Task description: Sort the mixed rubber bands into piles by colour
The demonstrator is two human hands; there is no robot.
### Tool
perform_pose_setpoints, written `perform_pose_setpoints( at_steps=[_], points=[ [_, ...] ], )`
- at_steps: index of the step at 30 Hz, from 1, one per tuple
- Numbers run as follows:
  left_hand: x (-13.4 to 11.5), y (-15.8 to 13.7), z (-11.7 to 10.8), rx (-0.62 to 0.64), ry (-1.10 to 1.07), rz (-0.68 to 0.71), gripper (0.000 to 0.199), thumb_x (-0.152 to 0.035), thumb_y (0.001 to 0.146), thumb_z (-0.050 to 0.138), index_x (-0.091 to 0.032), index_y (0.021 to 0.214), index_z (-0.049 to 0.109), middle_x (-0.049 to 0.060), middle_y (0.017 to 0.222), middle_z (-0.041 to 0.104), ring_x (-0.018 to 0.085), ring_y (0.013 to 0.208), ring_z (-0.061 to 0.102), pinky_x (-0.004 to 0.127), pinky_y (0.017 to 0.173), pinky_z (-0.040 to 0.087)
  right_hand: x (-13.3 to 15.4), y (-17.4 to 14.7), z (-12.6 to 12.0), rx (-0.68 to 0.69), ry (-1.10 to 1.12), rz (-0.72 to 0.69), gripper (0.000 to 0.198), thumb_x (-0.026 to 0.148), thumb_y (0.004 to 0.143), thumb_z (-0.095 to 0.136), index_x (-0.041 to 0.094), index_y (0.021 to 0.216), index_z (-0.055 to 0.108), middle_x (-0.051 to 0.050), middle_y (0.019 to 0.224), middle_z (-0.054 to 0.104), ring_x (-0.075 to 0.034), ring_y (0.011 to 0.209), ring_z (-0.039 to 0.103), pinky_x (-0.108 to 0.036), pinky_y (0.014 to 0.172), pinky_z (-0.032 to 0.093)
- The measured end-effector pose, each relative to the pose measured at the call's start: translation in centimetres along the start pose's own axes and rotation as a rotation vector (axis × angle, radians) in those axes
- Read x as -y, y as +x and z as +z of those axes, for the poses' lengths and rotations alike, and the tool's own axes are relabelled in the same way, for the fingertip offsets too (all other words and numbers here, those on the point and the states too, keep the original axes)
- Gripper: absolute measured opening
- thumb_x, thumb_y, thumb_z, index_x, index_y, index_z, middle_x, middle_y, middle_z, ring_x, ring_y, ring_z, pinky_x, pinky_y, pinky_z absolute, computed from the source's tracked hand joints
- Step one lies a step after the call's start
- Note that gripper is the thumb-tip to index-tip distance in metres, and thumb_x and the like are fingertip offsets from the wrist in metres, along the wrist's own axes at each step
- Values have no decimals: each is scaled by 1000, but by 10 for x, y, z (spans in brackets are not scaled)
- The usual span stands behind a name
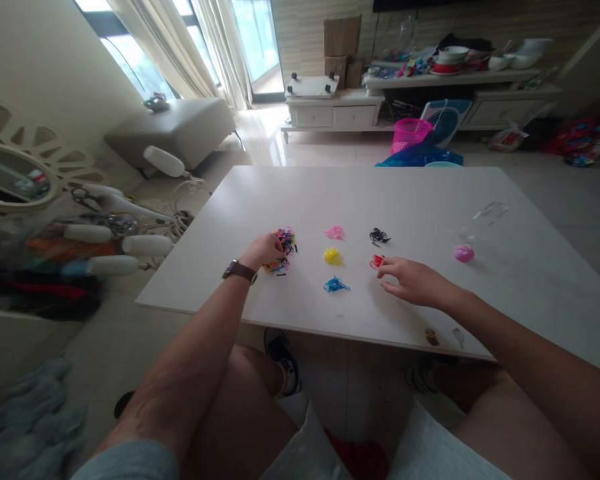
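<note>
A mixed pile of small colourful rubber bands (286, 237) lies on the white table (290, 193). My left hand (265, 251), wearing a wristwatch, reaches into it with fingers curled together; what they pinch is hidden. Sorted by colour, separate little heaps sit to the right: pink bands (335, 232), yellow bands (333, 256), blue bands (336, 285), black bands (379, 235) and red bands (377, 261). At the edge of the red heap is my right hand (407, 280), its fingers apart and no band visible in them.
A pink-purple round object (463, 253) and a clear plastic piece (491, 212) lie on the table's right side. Near the front edge is a small brown-and-yellow item (431, 337). White padded lamp-like arms (145, 245) stand off the left edge; a pink basket (410, 133) is behind.
</note>
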State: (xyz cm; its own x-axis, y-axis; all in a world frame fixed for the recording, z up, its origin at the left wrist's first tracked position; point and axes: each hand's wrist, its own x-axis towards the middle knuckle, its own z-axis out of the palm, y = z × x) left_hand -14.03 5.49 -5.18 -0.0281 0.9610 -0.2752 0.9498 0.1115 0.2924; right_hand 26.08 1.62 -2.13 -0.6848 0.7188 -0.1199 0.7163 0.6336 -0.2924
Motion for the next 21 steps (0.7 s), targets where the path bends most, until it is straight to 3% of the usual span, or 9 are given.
perform_pose_setpoints(
  at_steps=[13, 21],
  points=[
    [-10, -5, -6, 59, -70, -67, 7, -18, 68, 64, -17, 70, 72, 2, 63, 64, 15, 61, 56, 24, 53, 37, 1, -1, -1, 13, -4, 9, 20, 31, 92, 52, 22, 97, 70, -8, 116, 69, -25, 102, 67, -33, 81, 51],
    [-7, -8, -12, 17, -176, -53, 5, -21, 68, 65, -17, 70, 67, 0, 60, 62, 13, 55, 53, 24, 50, 35, 1, -1, -1, 11, -3, 12, 20, 30, 91, 53, 22, 97, 70, -7, 113, 69, -24, 98, 68, -33, 82, 51]
  ],
)
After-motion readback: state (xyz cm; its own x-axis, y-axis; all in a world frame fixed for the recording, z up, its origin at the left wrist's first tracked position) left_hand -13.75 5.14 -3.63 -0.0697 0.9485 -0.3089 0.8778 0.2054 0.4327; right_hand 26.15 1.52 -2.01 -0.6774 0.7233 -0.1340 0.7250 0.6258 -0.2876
